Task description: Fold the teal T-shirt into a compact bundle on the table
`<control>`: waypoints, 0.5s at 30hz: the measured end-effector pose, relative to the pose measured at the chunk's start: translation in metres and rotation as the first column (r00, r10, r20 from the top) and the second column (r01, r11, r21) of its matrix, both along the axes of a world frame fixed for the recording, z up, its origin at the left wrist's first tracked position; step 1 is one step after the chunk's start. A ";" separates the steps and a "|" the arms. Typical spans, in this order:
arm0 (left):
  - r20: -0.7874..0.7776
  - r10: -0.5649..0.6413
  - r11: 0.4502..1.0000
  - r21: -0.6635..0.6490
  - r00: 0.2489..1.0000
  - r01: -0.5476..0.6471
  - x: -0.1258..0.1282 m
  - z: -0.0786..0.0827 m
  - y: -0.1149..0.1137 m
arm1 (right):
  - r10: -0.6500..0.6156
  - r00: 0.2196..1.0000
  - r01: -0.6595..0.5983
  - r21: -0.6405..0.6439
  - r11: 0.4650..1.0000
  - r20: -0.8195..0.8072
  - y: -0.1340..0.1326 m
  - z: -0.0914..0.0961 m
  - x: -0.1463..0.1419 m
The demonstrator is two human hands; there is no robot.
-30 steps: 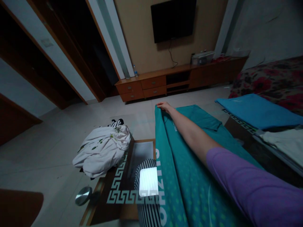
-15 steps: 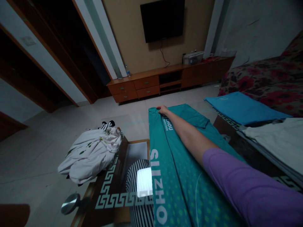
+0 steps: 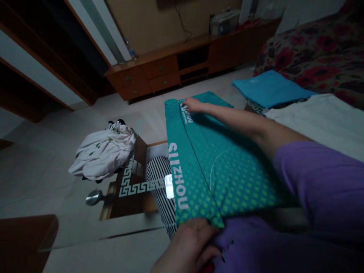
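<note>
A teal T-shirt [image 3: 196, 159] with white lettering and green dots lies over the glass table, one long side folded inward in a strip. At its far end, my right hand [image 3: 192, 105] pinches the fabric along the strip's inner edge, beside the smaller print. My left hand [image 3: 193, 242] is at the near hem, its fingers curled onto the cloth close to the strip's lower corner. My purple sleeve hangs above the shirt's right side and shades part of it.
A crumpled white garment [image 3: 104, 151] lies on the table's left end. To the right are a folded blue garment [image 3: 273, 88] and white clothing [image 3: 324, 121], near a floral sofa [image 3: 318, 57]. A wooden TV cabinet [image 3: 162, 74] stands against the far wall.
The view has tilted down. My left hand has come into view at the near hem. My right hand has shifted from the shirt's far edge onto the folded strip's inner edge.
</note>
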State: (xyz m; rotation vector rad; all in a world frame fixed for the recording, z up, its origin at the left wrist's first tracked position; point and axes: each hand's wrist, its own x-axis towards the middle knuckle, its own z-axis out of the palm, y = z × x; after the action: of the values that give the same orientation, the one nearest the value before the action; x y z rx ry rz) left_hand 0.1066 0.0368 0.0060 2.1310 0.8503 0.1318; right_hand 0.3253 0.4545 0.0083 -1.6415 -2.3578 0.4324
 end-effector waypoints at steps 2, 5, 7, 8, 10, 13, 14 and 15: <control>0.086 0.083 0.987 0.130 0.993 -0.094 -0.014 0.001 -0.013 | 0.186 0.981 -0.190 0.076 0.979 0.051 -0.047 0.000 0.026; 0.166 0.271 0.860 0.401 0.948 -0.316 -0.041 -0.011 -0.028 | 0.371 0.928 -0.372 0.084 0.924 0.032 -0.136 0.001 0.075; 0.132 0.343 0.715 0.605 0.930 -0.350 -0.052 -0.030 -0.035 | 0.422 0.906 -0.420 0.061 0.905 -0.017 -0.197 0.000 0.109; 0.104 0.351 0.654 0.684 0.930 -0.323 -0.055 -0.041 -0.038 | 0.418 0.907 -0.416 0.051 0.908 -0.041 -0.226 -0.002 0.125; 0.072 0.326 0.574 0.778 0.943 -0.258 -0.057 -0.062 -0.041 | 0.355 0.932 -0.354 0.026 0.935 -0.074 -0.275 -0.009 0.155; 0.135 0.278 0.465 0.848 0.951 -0.256 -0.058 -0.083 -0.037 | 0.148 0.984 -0.146 0.024 0.989 -0.099 -0.329 -0.023 0.184; 0.161 0.269 0.427 0.864 0.950 -0.267 -0.060 -0.086 -0.033 | 0.078 0.991 -0.075 0.029 0.997 -0.107 -0.342 -0.028 0.189; 0.171 0.257 0.402 0.876 0.951 -0.266 -0.062 -0.086 -0.028 | 0.024 0.993 -0.020 0.039 0.999 -0.117 -0.352 -0.032 0.192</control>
State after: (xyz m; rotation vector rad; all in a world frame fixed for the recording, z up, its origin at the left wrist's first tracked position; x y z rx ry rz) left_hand 0.0446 0.0089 -0.0801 2.9364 1.3016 0.9735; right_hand 0.5171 0.1022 -0.0240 -1.5313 -2.2857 0.4723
